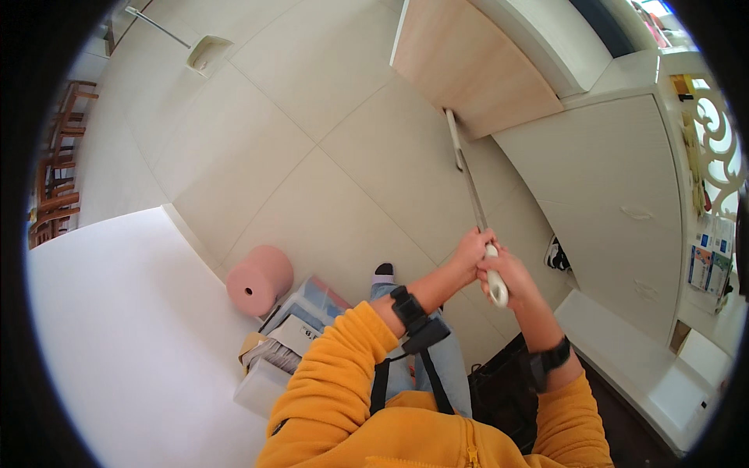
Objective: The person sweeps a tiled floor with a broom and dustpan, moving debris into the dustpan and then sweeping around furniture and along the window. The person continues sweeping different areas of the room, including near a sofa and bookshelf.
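1. Right hand: fingers wrapped around the white grip of a long, grey-shafted pole.
2. Left hand: fingers closed around the pole, just ahead.
3. The pole slants over beige tiled floor, its far end at the pale wood-grain panel's near edge.

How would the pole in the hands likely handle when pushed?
The pole probably stays stiff: its shaft looks straight and metallic. It looks slim, so is likely light for its length. Its white grip seems smooth, so may slide if held loosely.
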Action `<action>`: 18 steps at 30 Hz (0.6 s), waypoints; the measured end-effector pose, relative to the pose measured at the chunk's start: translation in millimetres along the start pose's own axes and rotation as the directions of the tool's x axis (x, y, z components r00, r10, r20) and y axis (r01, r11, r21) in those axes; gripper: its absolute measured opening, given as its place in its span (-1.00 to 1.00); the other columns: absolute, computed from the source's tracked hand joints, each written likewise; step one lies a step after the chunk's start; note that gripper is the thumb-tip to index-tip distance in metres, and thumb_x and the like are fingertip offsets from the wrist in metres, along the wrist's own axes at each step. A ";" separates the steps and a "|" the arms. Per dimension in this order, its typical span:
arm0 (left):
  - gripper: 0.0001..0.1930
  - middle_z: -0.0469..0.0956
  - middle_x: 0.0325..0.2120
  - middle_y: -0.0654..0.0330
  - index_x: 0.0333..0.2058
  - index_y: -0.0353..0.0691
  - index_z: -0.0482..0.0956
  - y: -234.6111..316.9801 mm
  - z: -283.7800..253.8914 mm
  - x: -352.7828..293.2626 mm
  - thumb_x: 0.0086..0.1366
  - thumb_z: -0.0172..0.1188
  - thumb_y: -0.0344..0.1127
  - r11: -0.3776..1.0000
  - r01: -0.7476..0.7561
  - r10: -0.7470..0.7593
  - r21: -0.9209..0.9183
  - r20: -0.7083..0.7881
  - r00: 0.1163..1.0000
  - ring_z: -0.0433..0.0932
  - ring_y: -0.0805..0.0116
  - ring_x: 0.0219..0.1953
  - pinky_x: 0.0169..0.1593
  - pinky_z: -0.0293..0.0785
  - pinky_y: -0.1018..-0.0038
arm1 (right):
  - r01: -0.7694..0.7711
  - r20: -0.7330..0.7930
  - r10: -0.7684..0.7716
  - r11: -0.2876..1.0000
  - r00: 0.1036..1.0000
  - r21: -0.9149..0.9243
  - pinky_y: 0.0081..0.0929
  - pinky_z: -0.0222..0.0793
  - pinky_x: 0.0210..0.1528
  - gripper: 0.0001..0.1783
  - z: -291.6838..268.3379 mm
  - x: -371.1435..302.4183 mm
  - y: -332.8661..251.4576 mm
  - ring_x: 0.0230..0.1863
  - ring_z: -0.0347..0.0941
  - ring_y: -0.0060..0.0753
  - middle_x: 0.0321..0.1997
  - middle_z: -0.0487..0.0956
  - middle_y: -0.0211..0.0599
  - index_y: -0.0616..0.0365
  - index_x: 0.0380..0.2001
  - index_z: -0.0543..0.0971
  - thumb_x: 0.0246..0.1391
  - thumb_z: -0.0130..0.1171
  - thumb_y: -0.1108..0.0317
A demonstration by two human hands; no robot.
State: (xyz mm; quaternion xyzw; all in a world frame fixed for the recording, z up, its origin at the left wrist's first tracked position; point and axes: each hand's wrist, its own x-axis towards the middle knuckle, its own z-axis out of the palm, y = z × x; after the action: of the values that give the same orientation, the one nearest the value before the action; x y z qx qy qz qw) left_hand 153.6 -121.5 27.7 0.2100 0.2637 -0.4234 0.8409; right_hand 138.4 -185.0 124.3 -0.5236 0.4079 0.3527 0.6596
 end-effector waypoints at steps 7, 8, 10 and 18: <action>-0.93 0.34 -0.67 0.23 -0.68 -0.25 0.38 46.3 -96.2 46.1 -0.13 -0.02 -0.40 0.899 -0.245 0.258 0.364 0.013 0.966 0.30 0.45 -0.59 -0.52 0.24 0.54 | 0.034 0.086 -0.033 0.999 0.996 -0.007 -0.62 0.26 -0.71 -0.85 58.6 86.1 -9.6 -0.68 0.29 -0.52 -0.67 0.31 -0.33 0.22 -0.53 0.25 -0.28 -0.08 0.45; -0.93 0.32 -0.69 0.23 -0.67 -0.26 0.35 63.1 -102.3 47.4 -0.11 -0.03 -0.42 0.942 -0.217 0.233 0.255 -0.031 0.972 0.30 0.43 -0.60 -0.52 0.25 0.53 | 0.034 0.125 -0.033 0.999 0.992 -0.011 -0.62 0.25 -0.73 -0.86 66.2 94.6 -12.3 -0.69 0.29 -0.52 -0.68 0.31 -0.34 0.21 -0.54 0.26 -0.29 -0.08 0.45; -0.95 0.28 -0.70 0.24 -0.62 -0.27 0.27 84.9 -99.9 42.7 -0.05 -0.08 -0.45 0.969 -0.244 0.247 0.042 -0.105 0.963 0.29 0.42 -0.60 -0.50 0.26 0.52 | 0.089 0.229 -0.086 0.996 0.970 0.000 -0.61 0.23 -0.76 -0.87 73.4 106.7 -15.6 -0.72 0.28 -0.53 -0.70 0.30 -0.34 0.20 -0.55 0.27 -0.30 -0.08 0.45; -0.87 0.26 -0.60 0.22 -0.35 -0.27 0.16 40.8 -65.4 -17.8 0.11 -0.16 -0.40 0.962 -0.246 0.257 0.121 -0.086 0.963 0.30 0.42 -0.57 -0.39 0.35 0.45 | 0.054 0.224 -0.070 0.996 0.972 0.076 -0.61 0.13 -0.88 -0.71 19.0 61.0 50.9 -0.88 0.18 -0.51 -0.78 0.26 -0.34 0.15 -0.38 0.19 -0.32 -0.11 0.53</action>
State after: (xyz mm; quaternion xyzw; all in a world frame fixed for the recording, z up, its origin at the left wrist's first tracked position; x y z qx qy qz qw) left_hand 160.9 -50.6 -6.5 0.3088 0.2532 -0.3158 0.8607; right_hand 121.7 -153.8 50.7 -0.4693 0.3255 0.3748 0.7302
